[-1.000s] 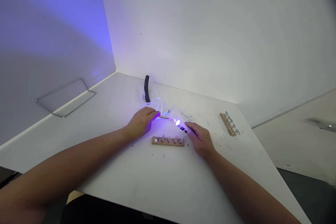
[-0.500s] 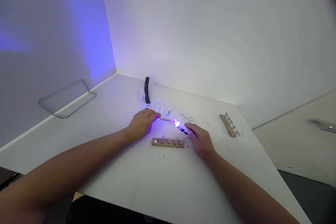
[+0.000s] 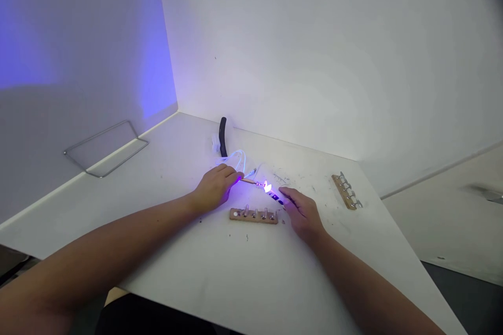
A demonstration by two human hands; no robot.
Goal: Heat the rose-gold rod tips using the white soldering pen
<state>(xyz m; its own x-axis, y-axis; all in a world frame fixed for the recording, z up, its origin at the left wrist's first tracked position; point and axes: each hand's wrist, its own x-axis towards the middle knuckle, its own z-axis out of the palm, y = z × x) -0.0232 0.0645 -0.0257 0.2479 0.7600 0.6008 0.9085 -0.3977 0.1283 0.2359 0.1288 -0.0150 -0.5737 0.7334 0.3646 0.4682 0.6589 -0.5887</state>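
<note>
Narrow grip of the left hand (image 3: pixel 215 187) holds a slim tan rod (image 3: pixel 249 181) just above the tabletop (image 3: pixel 176 251), its tip by a glowing dark strip (image 3: pixel 274 197); the right hand (image 3: pixel 302 214) shows no clear hold there, and both pieces look light, fragile, best taken mid-length.

We've got a white table (image 3: pixel 220 267): wooden strip with metal pegs (image 3: pixel 253 215) front-centre, second pegged strip (image 3: pixel 346 191) off right, curved black piece (image 3: pixel 223 137) by the wall, tangled white cable (image 3: pixel 237 158), dark specks (image 3: pixel 281 178) scattered.
</note>
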